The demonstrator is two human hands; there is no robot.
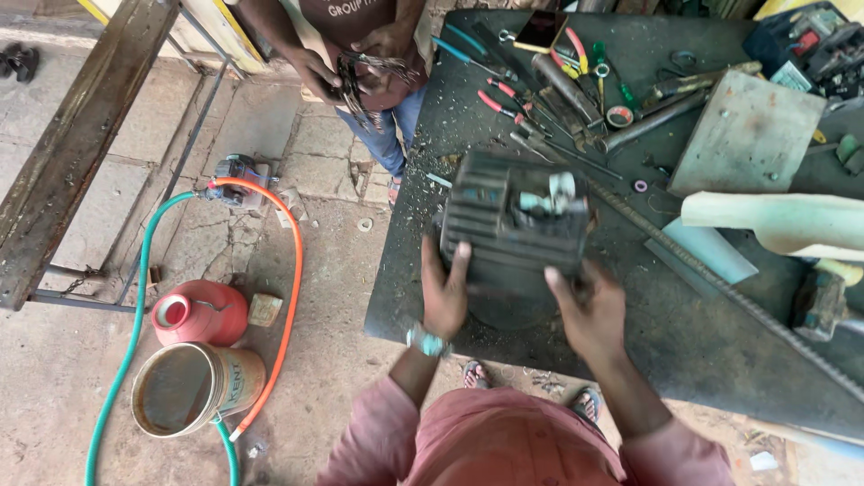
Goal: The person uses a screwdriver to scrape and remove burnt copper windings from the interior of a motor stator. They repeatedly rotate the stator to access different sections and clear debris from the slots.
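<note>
Here we hold the ribbed motor housing with both hands near the edge of the dark surface. Our left hand has its fingers closed on the housing's left lower corner, and our right hand grips its right lower corner. We judge the housing heavy, stiff metal, maybe oily, so the ribbed sides give the best hold. Behind the housing lie pliers; another person's hands hold wires beyond its left side.
</note>
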